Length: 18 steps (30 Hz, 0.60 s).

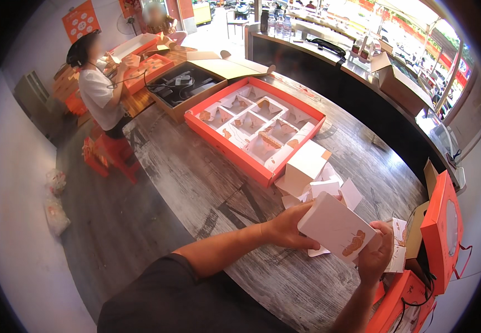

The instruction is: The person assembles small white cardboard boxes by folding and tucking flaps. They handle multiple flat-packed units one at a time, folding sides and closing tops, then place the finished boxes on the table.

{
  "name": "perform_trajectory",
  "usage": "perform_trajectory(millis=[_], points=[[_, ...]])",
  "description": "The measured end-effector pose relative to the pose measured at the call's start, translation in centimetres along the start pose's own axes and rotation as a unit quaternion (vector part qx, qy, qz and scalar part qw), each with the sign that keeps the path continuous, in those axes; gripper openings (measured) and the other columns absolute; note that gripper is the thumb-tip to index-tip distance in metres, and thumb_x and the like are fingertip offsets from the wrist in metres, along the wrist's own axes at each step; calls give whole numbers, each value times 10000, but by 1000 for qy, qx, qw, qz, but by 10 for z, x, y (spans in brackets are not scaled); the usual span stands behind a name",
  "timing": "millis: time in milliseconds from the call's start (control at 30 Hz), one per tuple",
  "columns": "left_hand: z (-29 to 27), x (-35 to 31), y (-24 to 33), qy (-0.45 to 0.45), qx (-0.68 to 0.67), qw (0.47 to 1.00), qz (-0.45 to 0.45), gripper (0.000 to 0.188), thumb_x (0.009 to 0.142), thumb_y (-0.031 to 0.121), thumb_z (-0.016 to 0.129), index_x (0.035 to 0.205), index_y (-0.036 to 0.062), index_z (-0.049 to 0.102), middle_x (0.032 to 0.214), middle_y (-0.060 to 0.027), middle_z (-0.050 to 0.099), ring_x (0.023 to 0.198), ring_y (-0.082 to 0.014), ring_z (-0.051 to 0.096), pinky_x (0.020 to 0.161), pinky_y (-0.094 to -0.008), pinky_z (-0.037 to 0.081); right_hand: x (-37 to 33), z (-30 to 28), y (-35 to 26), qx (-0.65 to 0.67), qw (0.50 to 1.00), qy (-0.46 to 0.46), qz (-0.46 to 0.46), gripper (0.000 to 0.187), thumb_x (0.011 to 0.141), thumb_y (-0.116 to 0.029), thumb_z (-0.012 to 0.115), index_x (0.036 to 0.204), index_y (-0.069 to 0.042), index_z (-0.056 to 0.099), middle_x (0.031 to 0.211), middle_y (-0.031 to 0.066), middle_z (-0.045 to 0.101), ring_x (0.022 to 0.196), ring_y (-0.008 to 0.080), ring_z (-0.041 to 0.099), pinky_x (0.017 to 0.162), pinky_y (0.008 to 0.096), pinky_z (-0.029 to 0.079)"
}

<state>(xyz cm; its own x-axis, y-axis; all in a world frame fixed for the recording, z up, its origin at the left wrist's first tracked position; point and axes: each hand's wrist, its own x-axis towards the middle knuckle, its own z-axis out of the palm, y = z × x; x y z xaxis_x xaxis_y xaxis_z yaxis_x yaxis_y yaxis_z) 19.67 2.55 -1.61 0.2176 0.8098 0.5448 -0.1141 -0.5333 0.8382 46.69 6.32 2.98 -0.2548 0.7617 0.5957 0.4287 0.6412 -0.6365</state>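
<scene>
Both of my hands hold a small white carton [334,226] with an orange print on its side, above the grey wooden table [207,177]. My left hand [287,226] grips its left edge and my right hand [374,254] grips its right end. Just beyond it lie several more white cartons [309,166], some still flat. Farther off sits a large orange tray box [251,125] with white dividers forming several compartments, most with a small white carton in them.
An open brown cardboard box [182,89] stands behind the tray. Orange gift boxes [443,227] stand at the right edge of the table. A person in a white shirt [99,91] works at the far left among orange boxes. A dark counter [351,83] runs along the right.
</scene>
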Motion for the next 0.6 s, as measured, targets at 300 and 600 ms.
perform_trajectory(millis=[300,600], points=[[-4,-2,1,41,-32,998,-29,678,887,159,810,1452,-26,483,1349,-145,585,1265,-228,553,1058,-349,462,11,-11,-27,5,992,-129,-7,667,682,-113,863,1277,-15,578,1215,136,598,1106,282,602,961,393,483],[-6,-6,-10,44,-74,994,-73,568,943,138,757,1441,9,517,1346,-110,615,1229,-187,576,1020,-352,487,-4,-9,0,195,969,-145,55,213,930,43,636,1141,12,633,1069,80,651,968,158,624,873,285,483]])
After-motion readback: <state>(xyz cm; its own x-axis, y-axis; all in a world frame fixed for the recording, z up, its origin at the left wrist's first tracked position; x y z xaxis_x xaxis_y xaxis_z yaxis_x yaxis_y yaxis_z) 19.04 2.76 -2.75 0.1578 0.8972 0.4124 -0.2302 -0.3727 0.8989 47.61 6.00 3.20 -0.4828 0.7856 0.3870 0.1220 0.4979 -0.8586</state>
